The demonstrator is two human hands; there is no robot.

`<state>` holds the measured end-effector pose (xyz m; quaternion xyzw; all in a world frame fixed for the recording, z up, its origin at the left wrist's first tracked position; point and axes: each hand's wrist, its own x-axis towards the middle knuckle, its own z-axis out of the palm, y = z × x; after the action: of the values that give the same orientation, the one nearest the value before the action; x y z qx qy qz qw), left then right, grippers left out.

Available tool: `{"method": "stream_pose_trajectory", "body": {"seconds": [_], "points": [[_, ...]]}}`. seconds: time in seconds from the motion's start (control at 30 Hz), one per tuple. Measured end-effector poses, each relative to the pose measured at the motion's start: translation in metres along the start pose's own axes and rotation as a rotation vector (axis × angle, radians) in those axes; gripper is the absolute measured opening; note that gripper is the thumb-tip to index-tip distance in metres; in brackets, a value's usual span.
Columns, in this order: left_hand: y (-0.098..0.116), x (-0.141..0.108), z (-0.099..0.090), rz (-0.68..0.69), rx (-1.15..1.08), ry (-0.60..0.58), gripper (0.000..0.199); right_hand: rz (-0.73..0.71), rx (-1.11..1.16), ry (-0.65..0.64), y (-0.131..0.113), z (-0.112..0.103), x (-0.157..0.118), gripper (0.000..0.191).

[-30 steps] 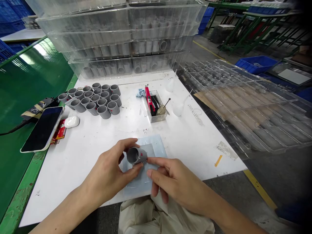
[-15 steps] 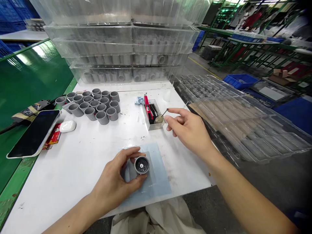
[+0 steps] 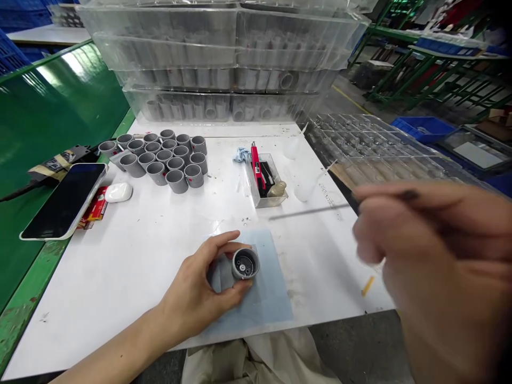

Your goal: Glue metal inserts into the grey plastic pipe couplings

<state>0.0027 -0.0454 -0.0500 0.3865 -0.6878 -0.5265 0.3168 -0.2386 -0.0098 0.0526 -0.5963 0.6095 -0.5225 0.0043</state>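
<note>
My left hand (image 3: 206, 280) grips a short grey cylinder (image 3: 245, 263) between thumb and fingers. The cylinder stands open end up on a light blue sheet (image 3: 272, 288), and a dark inside with a pale round centre shows. Raised close to the camera at the right, my right hand (image 3: 428, 250) is closed on a thin metal rod (image 3: 308, 212) with a dark end. The hand is blurred, and the rod points left, above the table. Beyond the sheet is a small clear box (image 3: 272, 201) with a red cutter (image 3: 256, 162) and a tan lump (image 3: 277, 189).
Several grey cylinders (image 3: 176, 182) stand grouped at the back left. A phone (image 3: 66, 200) and a white earbud case (image 3: 118, 192) lie at the left edge. Clear trays (image 3: 232, 80) of cylinders are stacked at the back. White dropper bottles (image 3: 302, 189) stand right of the box.
My right hand has moved away from the small box, right and nearer the camera, with the thin rod in it. My left hand still holds the cylinder on the sheet. The view has shifted somewhat.
</note>
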Motion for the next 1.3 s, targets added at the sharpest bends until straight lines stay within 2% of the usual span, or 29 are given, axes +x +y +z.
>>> {"method": "stream_pose_trajectory", "body": {"seconds": [0.13, 0.23, 0.33, 0.47, 0.7, 0.77, 0.9, 0.93, 1.0, 1.13, 1.3], "points": [[-0.001, 0.001, -0.001, -0.053, -0.047, 0.010, 0.073, 0.010, 0.105, -0.278, -0.006, 0.011, -0.027, 0.013], [0.001, 0.001, -0.001, -0.064, -0.048, 0.014, 0.073, 0.001, 0.172, -0.378, -0.002, 0.027, -0.032, 0.013], [0.002, 0.002, -0.001, -0.062, -0.041, 0.020, 0.072, -0.015, 0.211, -0.396, 0.003, 0.038, -0.033, 0.010], [0.002, 0.002, 0.000, -0.073, -0.045, 0.021, 0.074, -0.053, 0.212, -0.386, 0.009, 0.043, -0.036, 0.008], [-0.002, 0.000, -0.001, -0.044, -0.023, 0.010, 0.072, -0.001, 0.180, -0.381, 0.003, 0.028, -0.032, 0.013], [-0.004, -0.001, -0.001, -0.019, 0.011, 0.012, 0.071, 0.027, 0.144, -0.308, 0.002, 0.021, -0.026, 0.013], [-0.008, -0.003, -0.001, 0.059, 0.095, 0.005, 0.072, -0.004, 0.027, 0.067, 0.018, 0.018, 0.000, 0.008], [-0.008, -0.003, 0.000, 0.074, 0.109, 0.000, 0.072, -0.015, 0.017, 0.119, 0.025, 0.021, 0.009, 0.004], [-0.008, -0.004, 0.000, 0.098, 0.138, -0.013, 0.072, -0.040, 0.016, 0.137, 0.039, 0.027, 0.024, 0.004], [-0.006, -0.006, -0.001, 0.173, 0.193, -0.070, 0.078, -0.066, -0.101, 0.033, 0.060, 0.039, 0.042, 0.009], [-0.006, -0.006, -0.001, 0.249, 0.201, -0.094, 0.078, -0.026, -0.301, -0.312, 0.064, 0.053, 0.048, 0.009]]}}
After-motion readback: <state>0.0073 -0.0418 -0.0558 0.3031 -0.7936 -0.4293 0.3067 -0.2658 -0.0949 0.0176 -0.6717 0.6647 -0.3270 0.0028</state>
